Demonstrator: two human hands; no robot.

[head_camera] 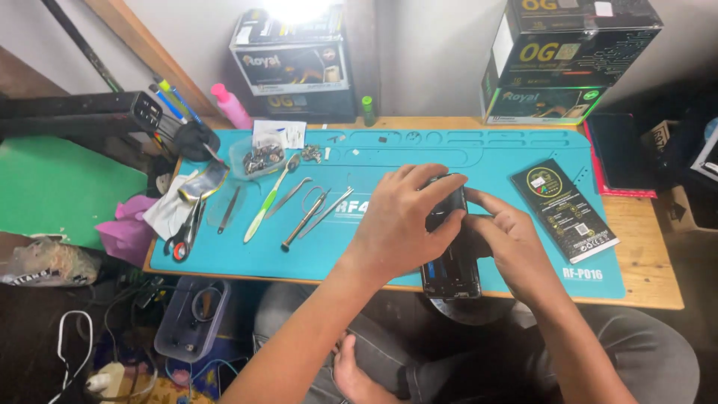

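Observation:
A black smartphone lies lengthwise on the teal work mat, its near end past the mat's front edge. My left hand covers its upper part, fingers curled over the top edge. My right hand grips the phone's right side, thumb and fingers pressing against it. Both hands hold the phone together near the table's front middle.
Tweezers, a green toothbrush, scissors and a small bag of screws lie on the mat's left. A black flat packet lies to the right. Boxes stand at the back. A pink bottle stands at back left.

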